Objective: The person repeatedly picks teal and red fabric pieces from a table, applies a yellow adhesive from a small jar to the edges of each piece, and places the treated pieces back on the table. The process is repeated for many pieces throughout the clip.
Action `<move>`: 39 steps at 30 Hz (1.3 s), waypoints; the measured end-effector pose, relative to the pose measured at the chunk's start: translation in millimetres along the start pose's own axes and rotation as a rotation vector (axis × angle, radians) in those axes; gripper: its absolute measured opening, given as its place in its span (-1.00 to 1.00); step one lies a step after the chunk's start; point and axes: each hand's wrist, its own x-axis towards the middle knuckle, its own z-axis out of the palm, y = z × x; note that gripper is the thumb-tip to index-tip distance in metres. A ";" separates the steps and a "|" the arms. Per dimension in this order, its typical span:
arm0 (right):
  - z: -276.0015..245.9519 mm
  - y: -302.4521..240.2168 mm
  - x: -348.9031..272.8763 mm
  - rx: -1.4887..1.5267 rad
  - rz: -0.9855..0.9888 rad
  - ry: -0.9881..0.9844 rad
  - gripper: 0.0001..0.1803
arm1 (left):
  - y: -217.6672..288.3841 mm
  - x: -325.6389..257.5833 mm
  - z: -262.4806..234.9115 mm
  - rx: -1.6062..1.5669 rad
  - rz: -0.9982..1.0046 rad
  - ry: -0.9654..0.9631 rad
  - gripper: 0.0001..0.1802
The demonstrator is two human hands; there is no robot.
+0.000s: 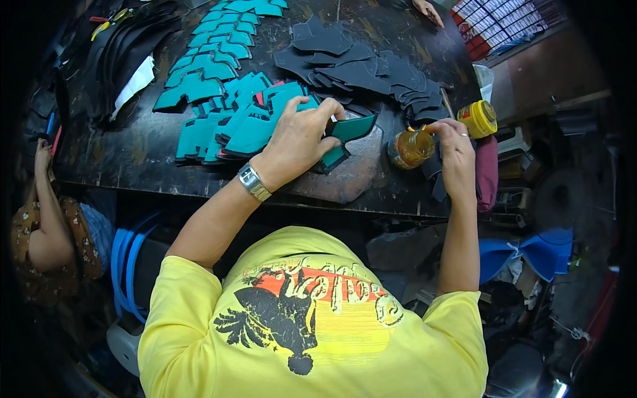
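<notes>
My left hand, with a metal watch at its wrist, pinches a teal cut piece with black edges over a worn brown slab. Under and beside that hand lies a heap of similar teal pieces, a little red showing among them. At the right, my right hand has its fingers closed at the mouth of a glass jar of amber liquid. What those fingers hold is mostly hidden at the jar's rim.
An overlapping row of teal pieces runs up the dark table. Dark grey cut pieces lie beyond my hands. A yellow tub stands right of the jar. Other people's hands show at left and far right.
</notes>
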 end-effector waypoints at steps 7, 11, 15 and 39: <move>4.2 -19.4 -43.4 -0.580 -0.234 0.154 -0.67 | 13.6 5.5 -15.2 -0.987 -0.028 -0.006 -0.60; 4.6 -28.7 -56.4 -0.688 -0.301 0.136 -0.64 | 20.1 -10.1 -8.9 -1.221 -0.141 -0.179 -0.67; 3.7 -48.1 -62.0 -0.122 -0.332 0.197 -0.59 | 24.5 -24.2 7.1 -1.264 -0.223 -0.277 -0.66; 55.2 -48.4 -72.2 0.422 -0.248 0.118 -0.52 | 32.1 -35.9 14.1 -1.353 -0.180 -0.327 -0.48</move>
